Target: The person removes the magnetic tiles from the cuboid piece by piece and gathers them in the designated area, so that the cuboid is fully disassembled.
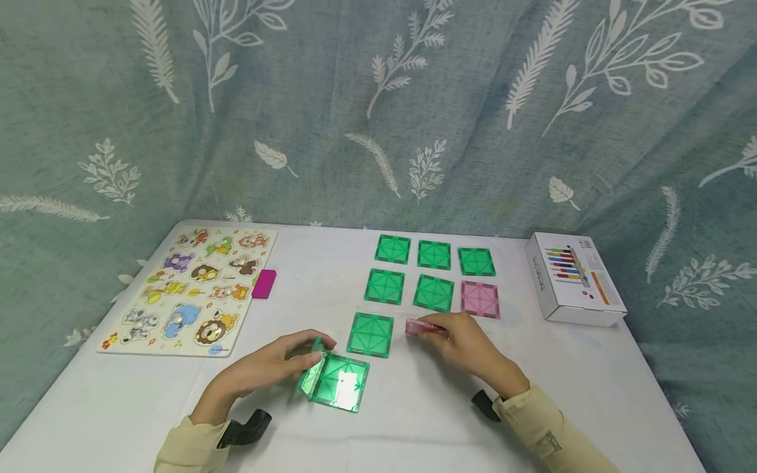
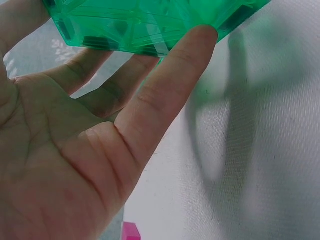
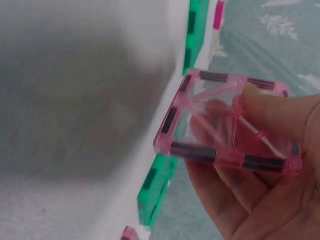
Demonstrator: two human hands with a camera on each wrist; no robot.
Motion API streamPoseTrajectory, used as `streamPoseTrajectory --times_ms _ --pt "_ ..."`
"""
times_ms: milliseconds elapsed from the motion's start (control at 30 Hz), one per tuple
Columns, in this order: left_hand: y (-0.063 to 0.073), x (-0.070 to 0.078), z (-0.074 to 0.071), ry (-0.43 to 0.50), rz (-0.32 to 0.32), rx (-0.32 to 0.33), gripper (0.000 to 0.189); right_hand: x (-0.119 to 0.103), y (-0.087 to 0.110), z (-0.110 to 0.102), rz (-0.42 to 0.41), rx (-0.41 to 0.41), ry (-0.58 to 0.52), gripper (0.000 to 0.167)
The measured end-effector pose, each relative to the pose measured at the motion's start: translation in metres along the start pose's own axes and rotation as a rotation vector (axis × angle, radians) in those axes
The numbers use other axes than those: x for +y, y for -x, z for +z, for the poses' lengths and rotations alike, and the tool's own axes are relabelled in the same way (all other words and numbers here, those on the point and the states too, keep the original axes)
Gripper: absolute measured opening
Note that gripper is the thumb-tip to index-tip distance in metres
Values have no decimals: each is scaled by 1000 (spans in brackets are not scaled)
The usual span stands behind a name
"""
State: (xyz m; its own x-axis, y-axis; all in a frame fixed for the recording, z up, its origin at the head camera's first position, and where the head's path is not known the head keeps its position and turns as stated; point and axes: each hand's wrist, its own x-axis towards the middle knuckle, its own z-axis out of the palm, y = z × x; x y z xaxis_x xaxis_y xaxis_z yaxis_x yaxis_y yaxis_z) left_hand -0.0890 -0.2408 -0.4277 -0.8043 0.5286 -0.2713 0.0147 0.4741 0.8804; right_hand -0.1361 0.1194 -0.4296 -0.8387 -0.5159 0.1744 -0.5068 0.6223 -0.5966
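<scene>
In the head view, my left hand (image 1: pixel 269 363) pinches an upright green magnetic tile (image 1: pixel 310 378), thumb on one face and fingers behind. That tile's lower edge meets another green tile (image 1: pixel 345 384) lying to its right. Close up in the left wrist view, the thumb presses against the clear green plastic (image 2: pixel 140 27). My right hand (image 1: pixel 473 348) grips a pink magnetic tile (image 3: pixel 220 120) between thumb and fingers, with dark magnets showing along its edges. Between the two hands a single green tile (image 1: pixel 370 334) lies flat on the white table.
Beyond the hands, several green tiles (image 1: pixel 434 255) and one pink tile (image 1: pixel 480 299) lie in spaced rows. An animal puzzle board (image 1: pixel 242 322) sits on the left beside a magenta block (image 1: pixel 263 284). At the right stands a white box (image 1: pixel 568 309). A patterned curtain (image 1: pixel 331 164) hangs behind.
</scene>
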Motion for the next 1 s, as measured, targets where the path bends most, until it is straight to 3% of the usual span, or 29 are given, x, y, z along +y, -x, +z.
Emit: streamPoseTrajectory --times_ms 300,467,667,1000 --pt "0 -1 1 4 2 6 37 10 -8 7 10 134 90 19" --pt "0 -1 1 5 -3 1 37 14 -7 11 -31 135 131 22" --pt "0 0 2 13 -11 2 37 14 -5 13 1 -22 178 34" --pt "-1 1 3 8 -13 -4 37 10 -2 4 103 -257 129 77"
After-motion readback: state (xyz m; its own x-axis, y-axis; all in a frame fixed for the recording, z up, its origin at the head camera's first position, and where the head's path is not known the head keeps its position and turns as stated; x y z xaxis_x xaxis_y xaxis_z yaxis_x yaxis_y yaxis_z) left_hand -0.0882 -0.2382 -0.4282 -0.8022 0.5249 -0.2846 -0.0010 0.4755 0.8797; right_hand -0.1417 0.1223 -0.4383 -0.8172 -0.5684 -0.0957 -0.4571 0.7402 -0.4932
